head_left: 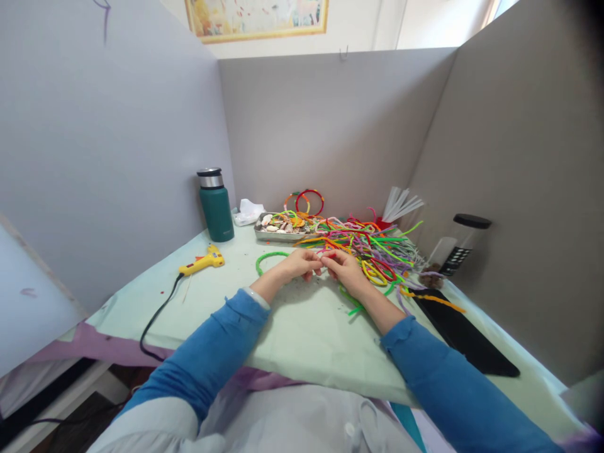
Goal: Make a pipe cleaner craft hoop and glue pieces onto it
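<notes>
Left hand: we're holding our left hand (304, 263) over the table (311, 346), thumb and fingertips pinching together.
Right hand: we're bringing our right hand (343, 267) in to meet it, fingertips closing together too. We're touching hands at the tips, but honestly can't tell if there's something tiny in there.
Green ring: it's lying on the table just beyond our left wrist, partly hiding behind our left hand.
Stems: a messy, multicolored heap of fuzzy stems (372, 239) is sprawling behind and beside our right hand.
Tray: the metal tray (283, 237) is holding shells (270, 225), with some stems lying over its edge.
Rings: 2 rings (323, 200) are standing behind the tray, overlapping.
Glue gun: the yellow glue gun (202, 262) is lying on our left, its black cord (158, 311) trailing off the front edge.
Bottle: the green bottle (217, 214) is standing upright, back left.
Right side: a black pad (467, 333) is lying flat near a clear jar (460, 248).
</notes>
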`<state>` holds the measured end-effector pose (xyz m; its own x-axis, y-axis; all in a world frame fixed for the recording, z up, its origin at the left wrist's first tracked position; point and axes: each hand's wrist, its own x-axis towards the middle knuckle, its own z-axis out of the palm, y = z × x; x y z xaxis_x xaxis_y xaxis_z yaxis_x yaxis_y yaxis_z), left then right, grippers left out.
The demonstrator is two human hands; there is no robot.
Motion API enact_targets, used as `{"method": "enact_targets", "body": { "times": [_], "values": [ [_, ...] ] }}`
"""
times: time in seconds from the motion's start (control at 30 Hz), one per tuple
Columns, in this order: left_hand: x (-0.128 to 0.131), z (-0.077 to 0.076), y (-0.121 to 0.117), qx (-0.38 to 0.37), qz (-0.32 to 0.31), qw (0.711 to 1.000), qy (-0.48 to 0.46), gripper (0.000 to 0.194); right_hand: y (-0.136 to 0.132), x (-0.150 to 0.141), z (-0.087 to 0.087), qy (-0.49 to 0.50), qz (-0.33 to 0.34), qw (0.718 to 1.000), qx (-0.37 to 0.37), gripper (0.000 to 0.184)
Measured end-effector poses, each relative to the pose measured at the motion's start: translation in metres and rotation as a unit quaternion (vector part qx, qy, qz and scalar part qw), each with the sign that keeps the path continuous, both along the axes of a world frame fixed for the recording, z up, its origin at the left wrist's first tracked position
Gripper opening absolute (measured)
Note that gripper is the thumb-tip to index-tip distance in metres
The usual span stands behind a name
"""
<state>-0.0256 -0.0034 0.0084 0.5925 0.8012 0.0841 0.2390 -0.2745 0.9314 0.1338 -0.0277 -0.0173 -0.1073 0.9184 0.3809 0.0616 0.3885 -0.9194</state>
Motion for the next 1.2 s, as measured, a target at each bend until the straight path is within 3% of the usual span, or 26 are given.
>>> {"method": "enact_targets", "body": {
  "times": [0.3, 0.8, 1.2],
  "values": [
    [-0.0018, -0.0031, 0.0023, 0.034, -0.03, 0.999, 0.0, 0.028, 0.0008, -0.0007, -0.0005, 0.002, 0.001, 1.0, 0.001, 0.024],
    [0.0017, 0.0028, -0.0021, 0.031, 0.041, 0.999, 0.015, 0.017, 0.0038, 0.001, -0.0028, -0.022, -0.055, 0.998, -0.005, 0.023],
    [0.0007, 0.0029, -0.0012, 0.039, 0.055, 0.998, -0.013, 0.017, 0.0061, 0.0026, -0.0054, -0.002, -0.023, 0.999, -0.027, 0.025]
  ]
}}
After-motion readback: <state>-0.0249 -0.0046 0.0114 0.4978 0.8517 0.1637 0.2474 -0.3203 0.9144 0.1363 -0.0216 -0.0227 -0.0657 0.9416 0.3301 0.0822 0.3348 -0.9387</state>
